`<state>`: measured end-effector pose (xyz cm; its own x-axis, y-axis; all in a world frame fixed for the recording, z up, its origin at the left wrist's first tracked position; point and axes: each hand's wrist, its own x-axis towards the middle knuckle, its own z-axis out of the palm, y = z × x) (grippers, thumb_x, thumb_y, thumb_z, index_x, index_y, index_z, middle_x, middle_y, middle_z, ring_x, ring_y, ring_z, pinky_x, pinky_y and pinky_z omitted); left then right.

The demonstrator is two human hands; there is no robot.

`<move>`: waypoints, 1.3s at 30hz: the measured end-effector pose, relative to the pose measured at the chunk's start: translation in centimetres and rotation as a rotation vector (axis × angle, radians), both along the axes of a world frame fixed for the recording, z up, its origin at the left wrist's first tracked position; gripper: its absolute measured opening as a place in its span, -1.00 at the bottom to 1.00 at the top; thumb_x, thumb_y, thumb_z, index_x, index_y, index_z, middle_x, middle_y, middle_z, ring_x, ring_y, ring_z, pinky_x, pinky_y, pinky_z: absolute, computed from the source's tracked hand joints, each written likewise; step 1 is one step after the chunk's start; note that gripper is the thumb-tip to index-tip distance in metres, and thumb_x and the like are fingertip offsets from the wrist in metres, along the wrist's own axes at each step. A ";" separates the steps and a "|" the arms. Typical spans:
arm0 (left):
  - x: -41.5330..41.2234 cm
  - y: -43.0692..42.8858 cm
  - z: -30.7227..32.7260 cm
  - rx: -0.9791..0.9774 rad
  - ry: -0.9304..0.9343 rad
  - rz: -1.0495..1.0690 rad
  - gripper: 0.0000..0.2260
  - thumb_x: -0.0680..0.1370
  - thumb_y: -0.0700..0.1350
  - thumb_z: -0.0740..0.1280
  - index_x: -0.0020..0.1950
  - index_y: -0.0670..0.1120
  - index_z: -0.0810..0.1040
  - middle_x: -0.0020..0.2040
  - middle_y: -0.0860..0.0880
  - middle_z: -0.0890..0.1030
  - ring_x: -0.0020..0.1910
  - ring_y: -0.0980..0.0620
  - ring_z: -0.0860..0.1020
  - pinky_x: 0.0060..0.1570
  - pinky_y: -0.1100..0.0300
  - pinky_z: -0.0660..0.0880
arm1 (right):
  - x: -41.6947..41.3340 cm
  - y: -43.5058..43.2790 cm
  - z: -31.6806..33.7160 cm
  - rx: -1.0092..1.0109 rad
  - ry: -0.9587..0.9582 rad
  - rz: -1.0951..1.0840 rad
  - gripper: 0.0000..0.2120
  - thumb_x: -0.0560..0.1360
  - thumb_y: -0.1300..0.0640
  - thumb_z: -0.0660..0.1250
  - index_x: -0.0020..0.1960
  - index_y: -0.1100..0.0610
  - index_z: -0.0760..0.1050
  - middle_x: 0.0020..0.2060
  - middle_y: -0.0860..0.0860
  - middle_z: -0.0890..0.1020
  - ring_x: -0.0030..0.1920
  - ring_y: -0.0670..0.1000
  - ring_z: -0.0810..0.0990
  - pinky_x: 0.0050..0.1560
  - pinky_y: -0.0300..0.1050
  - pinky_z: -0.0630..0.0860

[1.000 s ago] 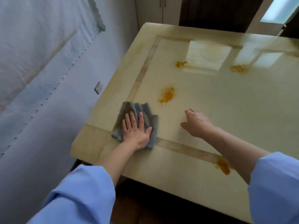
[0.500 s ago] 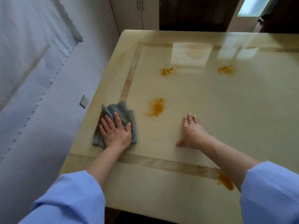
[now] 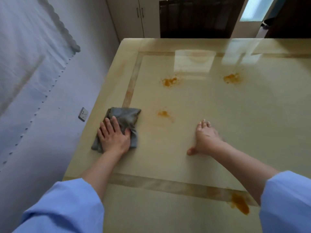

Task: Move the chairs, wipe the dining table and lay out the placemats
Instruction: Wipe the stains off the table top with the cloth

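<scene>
L hand (image 3: 114, 137) flat on 1 cloth (image 3: 125, 117); R hand (image 3: 204, 137) flat, empty; 4 stains.

We see the left hand (image 3: 114, 137) has pushed the grey cloth (image 3: 123, 122) away from the near inlay band and further up the dining table (image 3: 218, 125), near its left inlay strip; the orange stain (image 3: 162, 113) just right of the cloth is now smaller and paler, a faint smear trailing from it; the right hand (image 3: 206, 137) has flattened, fingers stretched forward, thumb splayed on the tabletop.
</scene>
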<state>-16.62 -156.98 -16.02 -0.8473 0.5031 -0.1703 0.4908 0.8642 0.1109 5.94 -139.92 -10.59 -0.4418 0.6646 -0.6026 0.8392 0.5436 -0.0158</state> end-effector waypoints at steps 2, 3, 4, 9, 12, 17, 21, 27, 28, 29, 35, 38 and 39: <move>2.9 4.2 -0.2 0.027 0.031 -0.124 -0.39 0.58 0.19 -0.04 0.51 0.02 -0.26 0.55 -0.14 -0.18 0.52 -0.15 -0.19 0.44 -0.07 -0.26 | -0.3 0.1 0.2 0.009 -0.024 0.005 0.21 0.21 -0.26 0.51 0.51 0.32 -0.08 0.53 0.21 -0.02 0.54 0.16 0.01 0.50 -0.06 0.05; 4.8 6.4 -0.4 0.049 0.025 -0.259 -0.41 0.58 0.18 -0.03 0.50 0.07 -0.25 0.55 -0.10 -0.20 0.52 -0.13 -0.21 0.43 -0.05 -0.28 | -0.4 0.3 0.6 0.032 -0.028 0.012 0.12 0.21 -0.25 0.51 0.49 0.30 0.07 0.51 0.22 0.12 0.50 0.17 0.14 0.45 -0.07 0.17; 7.0 8.5 -0.5 0.068 0.000 -0.398 -0.43 0.58 0.17 -0.02 0.50 0.11 -0.24 0.55 -0.06 -0.22 0.51 -0.10 -0.23 0.42 -0.03 -0.31 | -0.5 0.7 0.9 0.065 -0.006 0.021 -0.04 0.22 -0.23 0.52 0.42 0.25 0.27 0.43 0.21 0.31 0.42 0.17 0.32 0.35 -0.08 0.33; 9.2 10.4 -0.9 0.024 -0.072 -0.665 -0.43 0.57 0.22 -0.01 0.50 0.16 -0.18 0.55 0.03 -0.19 0.52 -0.01 -0.21 0.42 0.07 -0.31 | -1.5 2.7 2.0 0.121 0.084 -0.020 -0.35 0.34 -0.09 0.49 0.31 0.19 0.41 0.34 0.15 0.43 0.30 0.16 0.45 0.15 -0.06 0.46; 3.0 7.8 -0.8 0.020 -0.031 -0.515 -0.41 0.56 0.23 -0.01 0.51 0.13 -0.19 0.56 0.00 -0.17 0.52 -0.03 -0.16 0.44 0.03 -0.24 | -1.7 3.3 1.7 0.079 0.045 -0.057 -0.19 0.31 -0.12 0.50 0.40 0.21 0.29 0.39 0.12 0.34 0.37 0.16 0.36 0.27 -0.01 0.40; -0.7 7.6 0.1 -0.029 -0.019 -0.116 -0.41 0.56 0.23 -0.07 0.52 0.06 -0.19 0.56 -0.07 -0.16 0.52 -0.11 -0.17 0.47 -0.07 -0.21 | -1.8 3.7 1.3 0.073 0.036 -0.065 -0.21 0.27 -0.04 0.56 0.37 0.24 0.35 0.41 0.16 0.35 0.38 0.18 0.37 0.28 -0.01 0.40; 7.9 12.4 -0.4 0.036 -0.013 -0.394 -0.40 0.57 0.22 -0.05 0.52 0.05 -0.20 0.55 -0.07 -0.19 0.52 -0.12 -0.20 0.42 -0.07 -0.32 | -2.5 3.9 1.8 0.109 0.008 -0.007 -0.41 0.25 -0.03 0.58 0.18 0.20 0.53 0.16 0.18 0.58 0.16 0.19 0.57 -0.01 -0.12 0.49; 5.2 10.4 -0.4 0.010 -0.023 -0.492 -0.41 0.58 0.21 -0.06 0.51 0.04 -0.22 0.55 -0.04 -0.22 0.52 -0.03 -0.22 0.44 0.02 -0.28 | -3.6 4.8 3.7 0.091 -0.067 0.055 -0.50 0.27 -0.11 0.54 0.10 0.12 0.56 0.07 0.07 0.64 0.10 0.11 0.61 -0.13 -0.17 0.43; 2.8 9.0 -0.3 0.025 0.003 -0.391 -0.41 0.58 0.20 -0.06 0.52 0.03 -0.20 0.55 -0.05 -0.19 0.52 -0.04 -0.19 0.45 0.02 -0.25 | -4.1 5.1 3.8 0.087 -0.090 0.053 -0.51 0.29 -0.14 0.51 0.10 0.12 0.57 0.08 0.06 0.64 0.11 0.10 0.61 -0.10 -0.17 0.45; 0.3 7.7 -0.2 0.033 0.024 -0.280 -0.41 0.58 0.21 -0.07 0.52 0.03 -0.18 0.56 -0.06 -0.15 0.53 -0.05 -0.15 0.46 0.00 -0.21 | -4.8 5.3 3.9 0.086 -0.110 0.051 -0.50 0.32 -0.17 0.48 0.12 0.12 0.57 0.10 0.05 0.63 0.13 0.09 0.61 -0.04 -0.16 0.48; -5.2 9.5 0.4 0.005 0.004 0.168 -0.38 0.56 0.22 -0.10 0.53 -0.05 -0.13 0.55 -0.13 -0.12 0.52 -0.16 -0.14 0.46 -0.10 -0.19 | -7.0 7.5 2.4 0.099 0.090 0.052 -0.43 0.43 -0.17 0.36 0.28 0.18 0.45 0.25 0.12 0.52 0.28 0.12 0.46 0.10 -0.07 0.44; -2.3 14.9 0.3 0.029 -0.001 -0.058 -0.39 0.58 0.20 -0.08 0.53 -0.06 -0.16 0.55 -0.13 -0.16 0.52 -0.13 -0.16 0.46 -0.06 -0.21 | -6.5 8.7 1.3 0.081 0.089 0.017 -0.14 0.39 -0.22 0.37 0.48 0.23 0.12 0.47 0.12 0.23 0.49 0.11 0.16 0.36 0.02 0.30; -0.8 16.3 0.1 0.051 -0.001 -0.172 -0.39 0.58 0.20 -0.08 0.52 -0.06 -0.18 0.55 -0.12 -0.18 0.52 -0.11 -0.17 0.45 -0.04 -0.23 | -6.4 9.0 1.1 0.065 0.068 -0.011 -0.08 0.38 -0.23 0.38 0.50 0.24 0.06 0.50 0.13 0.16 0.50 0.11 0.11 0.40 0.02 0.26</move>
